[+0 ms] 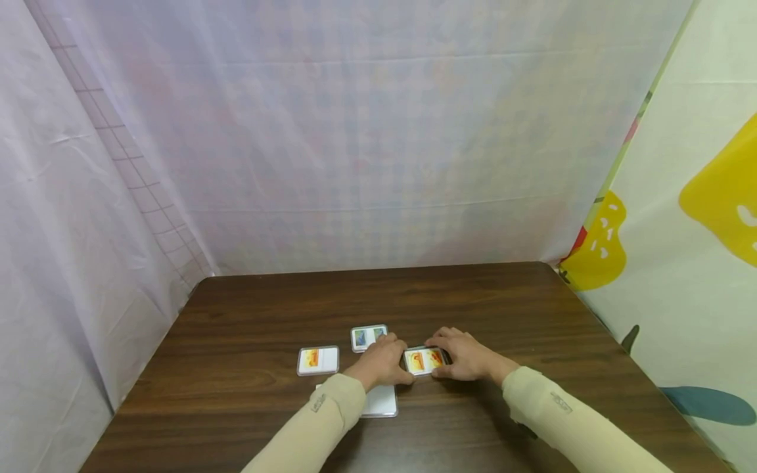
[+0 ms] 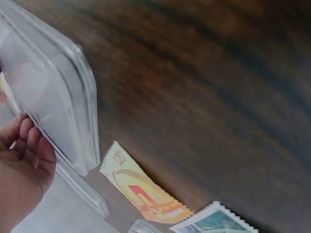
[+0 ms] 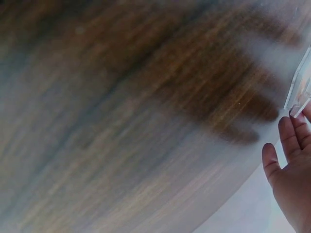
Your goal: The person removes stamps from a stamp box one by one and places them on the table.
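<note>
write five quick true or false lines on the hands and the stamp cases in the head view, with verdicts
1. The left hand and the right hand are at opposite ends of the case with two orange stamps. True.
2. The leftmost case holds two stamps. False: it shows one orange stamp, in its left half.
3. The table top is white. False: it is dark brown with a wood grain.
4. The right sleeve is a pale cream colour. True.
5. The case with blue-green stamps is nearer the right hand than the left. False: it lies right by the left hand.
</note>
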The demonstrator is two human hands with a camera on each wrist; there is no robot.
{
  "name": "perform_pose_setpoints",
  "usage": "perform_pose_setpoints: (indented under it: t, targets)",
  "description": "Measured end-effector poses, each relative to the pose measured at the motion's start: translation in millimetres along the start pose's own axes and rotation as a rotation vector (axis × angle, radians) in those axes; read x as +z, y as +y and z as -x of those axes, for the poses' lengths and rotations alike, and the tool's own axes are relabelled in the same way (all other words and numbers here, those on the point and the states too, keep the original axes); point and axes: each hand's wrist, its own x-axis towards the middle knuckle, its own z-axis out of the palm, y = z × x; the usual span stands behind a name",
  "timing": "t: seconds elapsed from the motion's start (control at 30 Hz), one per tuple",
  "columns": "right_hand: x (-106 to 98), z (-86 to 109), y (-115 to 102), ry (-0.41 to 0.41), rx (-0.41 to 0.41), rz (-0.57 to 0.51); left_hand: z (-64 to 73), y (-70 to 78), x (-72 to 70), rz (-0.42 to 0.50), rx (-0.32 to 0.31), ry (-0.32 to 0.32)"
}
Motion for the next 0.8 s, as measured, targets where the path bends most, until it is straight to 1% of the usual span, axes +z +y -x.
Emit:
perform_pose_setpoints:
  t: [0.1, 0.3, 0.47, 0.63, 0.7, 0.8]
  targets:
    - [-1, 1.0, 1, 0.010, -0.003, 0.001, 0.9, 0.6, -0.4, 0.007, -0.003, 0.001]
    - [-7, 6.1, 7, 0.046, 0.018, 0.017, 0.2, 0.3, 0.2, 0.016, 0.006, 0.026]
    - [-13, 12.8, 15, 0.078, 0.052, 0.019, 0.1, 2.1, 0.5, 0.012, 0.041, 0.045]
    - [-18, 19.1, 23, 0.087, 0.090, 0.020, 2.4, 3.2, -2.1, 0.010, 0.095, 0.076]
    - [-20, 21.4, 27, 0.092, 0.095, 0.025, 2.9, 2.8, -3.1, 0.021, 0.106, 0.078]
    - [-22, 25.7, 32, 0.103, 0.093, 0.034, 2.3, 2.3, -3.8, 0.028, 0.102, 0.061]
